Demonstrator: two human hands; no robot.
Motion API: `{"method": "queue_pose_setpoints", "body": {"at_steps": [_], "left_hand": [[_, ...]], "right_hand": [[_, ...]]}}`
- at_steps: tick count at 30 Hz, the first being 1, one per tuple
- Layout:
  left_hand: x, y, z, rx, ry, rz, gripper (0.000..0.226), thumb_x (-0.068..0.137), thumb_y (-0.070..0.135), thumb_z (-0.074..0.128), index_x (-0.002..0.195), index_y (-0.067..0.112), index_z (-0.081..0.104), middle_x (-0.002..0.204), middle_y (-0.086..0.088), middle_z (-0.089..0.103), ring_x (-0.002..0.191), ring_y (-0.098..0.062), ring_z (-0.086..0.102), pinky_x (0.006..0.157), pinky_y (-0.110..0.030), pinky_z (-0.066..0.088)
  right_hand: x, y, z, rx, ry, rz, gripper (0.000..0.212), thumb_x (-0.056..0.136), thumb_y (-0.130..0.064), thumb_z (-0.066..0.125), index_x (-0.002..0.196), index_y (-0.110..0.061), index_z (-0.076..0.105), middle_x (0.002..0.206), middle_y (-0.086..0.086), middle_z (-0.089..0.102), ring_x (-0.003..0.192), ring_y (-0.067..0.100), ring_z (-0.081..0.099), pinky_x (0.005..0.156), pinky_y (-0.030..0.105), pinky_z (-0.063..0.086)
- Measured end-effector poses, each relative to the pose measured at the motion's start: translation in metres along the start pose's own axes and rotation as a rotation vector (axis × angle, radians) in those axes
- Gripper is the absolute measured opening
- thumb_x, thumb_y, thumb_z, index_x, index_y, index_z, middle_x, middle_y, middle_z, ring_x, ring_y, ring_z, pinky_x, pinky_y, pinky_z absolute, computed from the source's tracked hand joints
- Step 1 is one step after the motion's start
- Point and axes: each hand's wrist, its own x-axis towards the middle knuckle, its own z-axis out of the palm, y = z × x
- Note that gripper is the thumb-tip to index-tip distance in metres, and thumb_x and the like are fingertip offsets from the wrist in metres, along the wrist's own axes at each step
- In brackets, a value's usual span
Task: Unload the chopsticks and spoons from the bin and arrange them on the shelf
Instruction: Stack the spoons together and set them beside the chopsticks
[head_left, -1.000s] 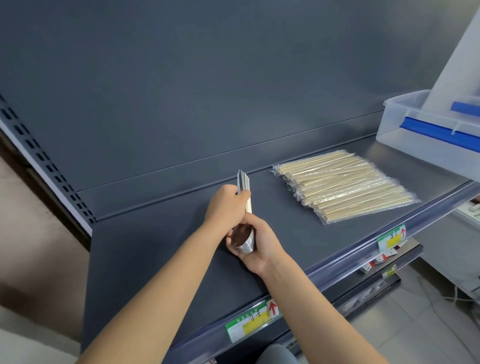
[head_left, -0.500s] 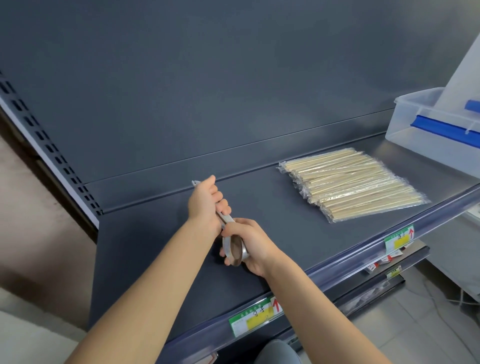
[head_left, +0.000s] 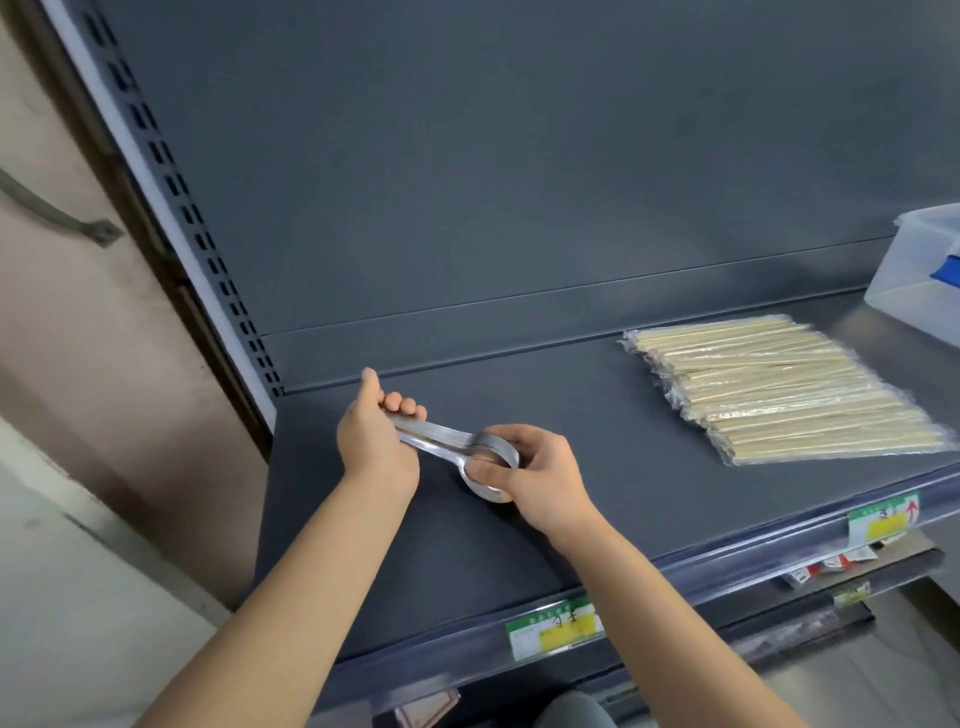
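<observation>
Curled fingers (head_left: 401, 402) of the left hand (head_left: 375, 441) wrap the handle end of a nested stack of metal spoons (head_left: 447, 437), while the right hand (head_left: 543, 480) grips the bowl end, thumb laid across the top bowl and fingers curved round its far side. The stack lies nearly flat, low over the left part of the dark grey shelf (head_left: 571, 410), with the handles pointing toward the back left; whether it touches the surface cannot be told. Well apart to the right, a clear-wrapped pack of wooden chopsticks (head_left: 779, 397) lies flat on the same shelf. Beyond the pack, the corner of a translucent plastic bin (head_left: 914, 291) with a blue part shows at the right edge. Green-and-yellow price labels (head_left: 556, 626) sit in the shelf's front rail, and a slotted upright (head_left: 171, 182) runs up the left side.
</observation>
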Motion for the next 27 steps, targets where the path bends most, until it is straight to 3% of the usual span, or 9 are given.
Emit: {"method": "queue_pose_setpoints", "body": {"at_steps": [3, 6, 8, 11, 13, 15, 19, 22, 27], "left_hand": [[0.003, 0.023, -0.015, 0.154, -0.06, 0.135, 0.033, 0.094, 0.026, 0.059, 0.068, 0.013, 0.045, 0.056, 0.002, 0.044, 0.048, -0.013, 0.044, 0.058, -0.026, 0.048], [0.002, 0.037, -0.04, 0.775, -0.304, 0.286, 0.022, 0.085, 0.028, 0.07, 0.079, 0.012, 0.057, 0.074, 0.003, 0.06, 0.068, -0.013, 0.06, 0.08, -0.027, 0.048], [0.0, 0.039, -0.055, 1.222, -0.478, 0.376, 0.022, 0.078, 0.032, 0.077, 0.091, 0.022, 0.062, 0.093, 0.012, 0.064, 0.085, -0.004, 0.062, 0.08, -0.02, 0.046], [0.002, 0.034, -0.067, 1.586, -0.696, 0.562, 0.023, 0.081, 0.035, 0.073, 0.101, 0.033, 0.061, 0.103, 0.015, 0.059, 0.097, 0.002, 0.054, 0.081, -0.015, 0.041], [0.005, 0.029, -0.071, 1.712, -0.741, 0.694, 0.027, 0.089, 0.043, 0.059, 0.113, 0.031, 0.061, 0.109, 0.014, 0.057, 0.101, 0.001, 0.052, 0.087, -0.02, 0.038], [0.009, 0.021, -0.073, 1.861, -0.742, 0.839, 0.052, 0.092, 0.057, 0.034, 0.129, 0.027, 0.055, 0.118, 0.011, 0.055, 0.109, -0.008, 0.049, 0.094, -0.025, 0.033], [0.011, 0.005, -0.076, 1.902, -0.712, 0.948, 0.062, 0.092, 0.047, 0.016, 0.139, 0.021, 0.048, 0.128, 0.003, 0.055, 0.115, -0.02, 0.05, 0.094, -0.027, 0.026], [0.013, 0.003, -0.072, 1.922, -0.732, 0.912, 0.067, 0.092, 0.047, 0.01, 0.144, 0.018, 0.041, 0.143, 0.002, 0.046, 0.13, -0.019, 0.043, 0.103, -0.023, 0.022], [0.016, -0.002, -0.072, 2.081, -0.584, 0.812, 0.083, 0.082, 0.061, -0.006, 0.153, 0.021, 0.014, 0.159, 0.002, 0.016, 0.146, -0.014, 0.014, 0.117, -0.026, 0.007]], "right_hand": [[0.005, -0.003, -0.007, 0.008, -0.052, -0.013, 0.022, 0.074, -0.001, 0.076, 0.087, -0.017, 0.072, 0.075, -0.005, 0.069, 0.067, 0.006, 0.063, 0.063, 0.017, 0.047], [0.013, -0.006, -0.011, -0.089, -0.1, -0.063, 0.023, 0.073, -0.001, 0.076, 0.08, -0.022, 0.07, 0.074, -0.006, 0.068, 0.069, 0.009, 0.062, 0.067, 0.021, 0.048], [0.017, -0.007, -0.011, -0.202, -0.144, -0.13, 0.018, 0.074, -0.003, 0.076, 0.08, -0.017, 0.068, 0.075, -0.005, 0.066, 0.069, 0.01, 0.059, 0.068, 0.02, 0.047], [0.023, -0.009, -0.009, -0.373, -0.18, -0.221, 0.025, 0.075, -0.008, 0.077, 0.097, -0.016, 0.068, 0.084, -0.012, 0.064, 0.078, 0.005, 0.06, 0.07, 0.008, 0.042], [0.026, -0.009, -0.008, -0.404, -0.18, -0.242, 0.03, 0.076, -0.01, 0.076, 0.104, -0.017, 0.067, 0.088, -0.016, 0.063, 0.083, 0.005, 0.059, 0.071, 0.004, 0.04], [0.029, -0.007, -0.008, -0.417, -0.165, -0.255, 0.031, 0.079, -0.012, 0.074, 0.108, -0.019, 0.064, 0.092, -0.012, 0.064, 0.086, 0.007, 0.059, 0.072, 0.004, 0.04], [0.04, 0.0, -0.011, -0.58, -0.186, -0.313, 0.037, 0.084, -0.02, 0.069, 0.119, -0.021, 0.057, 0.103, -0.01, 0.061, 0.1, 0.012, 0.055, 0.092, 0.016, 0.038], [0.051, 0.006, -0.022, -0.789, -0.163, -0.395, 0.05, 0.083, -0.039, 0.069, 0.129, -0.028, 0.053, 0.123, -0.01, 0.055, 0.122, 0.01, 0.044, 0.11, 0.03, 0.017], [0.053, 0.014, -0.026, -0.748, -0.19, -0.43, 0.088, 0.075, -0.071, 0.051, 0.146, -0.024, 0.032, 0.14, -0.009, 0.044, 0.131, 0.007, 0.036, 0.11, 0.029, 0.02]]}}
